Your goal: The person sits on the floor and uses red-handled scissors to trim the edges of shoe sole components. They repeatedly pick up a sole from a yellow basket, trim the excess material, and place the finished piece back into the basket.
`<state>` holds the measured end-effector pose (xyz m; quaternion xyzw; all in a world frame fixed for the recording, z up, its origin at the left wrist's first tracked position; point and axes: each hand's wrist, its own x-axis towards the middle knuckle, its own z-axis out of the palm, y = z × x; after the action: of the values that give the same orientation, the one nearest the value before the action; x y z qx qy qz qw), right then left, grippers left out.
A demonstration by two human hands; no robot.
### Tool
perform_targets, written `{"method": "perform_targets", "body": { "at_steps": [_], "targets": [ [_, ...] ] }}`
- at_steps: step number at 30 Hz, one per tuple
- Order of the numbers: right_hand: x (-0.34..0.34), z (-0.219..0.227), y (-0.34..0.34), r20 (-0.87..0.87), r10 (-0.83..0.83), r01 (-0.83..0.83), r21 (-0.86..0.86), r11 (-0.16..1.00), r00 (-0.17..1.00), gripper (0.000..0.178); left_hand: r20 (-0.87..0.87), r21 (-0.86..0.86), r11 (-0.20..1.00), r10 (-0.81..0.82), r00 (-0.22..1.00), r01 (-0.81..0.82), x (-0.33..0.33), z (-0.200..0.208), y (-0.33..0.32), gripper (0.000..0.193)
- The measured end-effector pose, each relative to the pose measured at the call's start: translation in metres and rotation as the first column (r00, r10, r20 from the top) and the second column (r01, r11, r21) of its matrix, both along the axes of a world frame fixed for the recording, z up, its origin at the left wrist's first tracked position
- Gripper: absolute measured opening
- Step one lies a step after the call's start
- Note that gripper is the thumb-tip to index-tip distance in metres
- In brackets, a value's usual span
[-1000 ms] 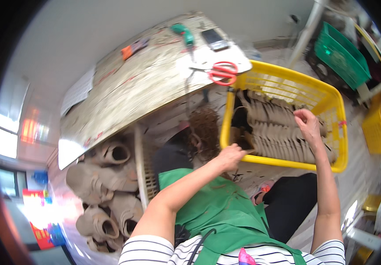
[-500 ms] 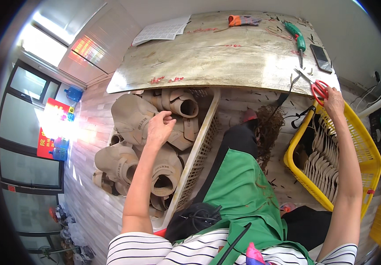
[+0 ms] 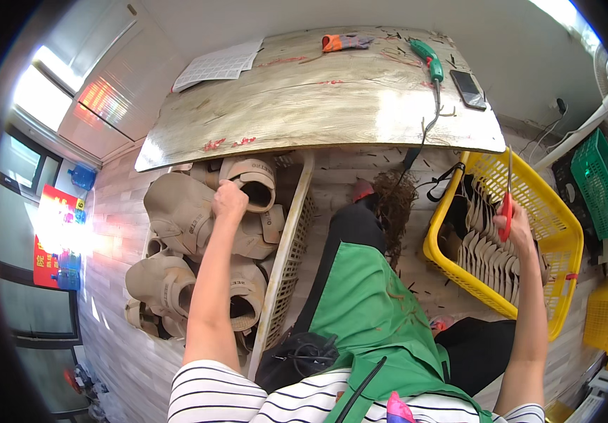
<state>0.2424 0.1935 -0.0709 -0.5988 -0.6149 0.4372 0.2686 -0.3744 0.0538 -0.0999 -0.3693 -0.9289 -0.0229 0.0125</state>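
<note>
My left hand (image 3: pixel 229 201) is closed at the near edge of a curled beige piece (image 3: pixel 249 171) that looks like a shoe upper, its round opening facing me. This piece lies on top of a pile of similar beige pieces (image 3: pixel 180 215) in a white basket (image 3: pixel 291 243). In my right hand (image 3: pixel 519 227) I hold a pair of scissors (image 3: pixel 507 209) by the red handles, blades pointing up and away. That hand is over a yellow basket (image 3: pixel 452 271), where a row of nested beige pieces (image 3: pixel 490 261) stands.
Ahead is a wood-look table (image 3: pixel 318 106) with a green corded tool (image 3: pixel 428 60), a phone (image 3: pixel 468 90), an orange-and-grey glove (image 3: pixel 346 43) and paper sheets (image 3: pixel 219 63). A cord hangs over its edge. Brown scraps (image 3: pixel 393 211) heap on the floor between the baskets.
The scissors have come off the table's right edge, carried toward me over the yellow basket. My left hand has closed on the top beige piece. The whole view has shifted slightly.
</note>
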Motion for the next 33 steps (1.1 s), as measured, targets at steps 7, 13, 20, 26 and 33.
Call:
{"method": "perform_targets", "body": {
  "at_steps": [7, 13, 20, 26, 33],
  "targets": [
    [0.000, -0.023, -0.130, -0.402, -0.065, 0.042, -0.065, 0.997, 0.913, 0.037, 0.107, 0.014, 0.989, -0.150, 0.983, 0.150, -0.031, 0.126, -0.070, 0.032],
    [-0.073, 0.028, -0.185, -0.523, -0.087, 0.063, -0.063, 0.996, 0.848, 0.015, 0.407, 0.772, 0.601, -0.717, 0.566, 0.206, 0.032, 0.085, -0.068, 0.021],
    [-0.121, 0.061, -0.189, -0.657, -0.050, 0.108, 0.048, 0.993, 0.752, 0.032, 0.873, 0.095, 0.995, -0.071, -0.483, 0.025, 0.276, 0.042, -0.039, 0.016],
    [-0.042, 0.060, -0.192, -0.531, -0.257, 0.383, 0.141, 0.913, 0.807, 0.029, 0.772, 0.406, 0.907, -0.273, -0.574, 0.115, 0.304, 0.064, -0.035, 0.038],
    [-0.025, 0.102, -0.206, -0.065, -0.443, 0.411, 0.514, 0.753, 0.894, 0.026, 0.846, 0.504, 0.760, -0.340, -0.410, 0.409, 0.330, 0.096, -0.081, 0.087]
  ]
}}
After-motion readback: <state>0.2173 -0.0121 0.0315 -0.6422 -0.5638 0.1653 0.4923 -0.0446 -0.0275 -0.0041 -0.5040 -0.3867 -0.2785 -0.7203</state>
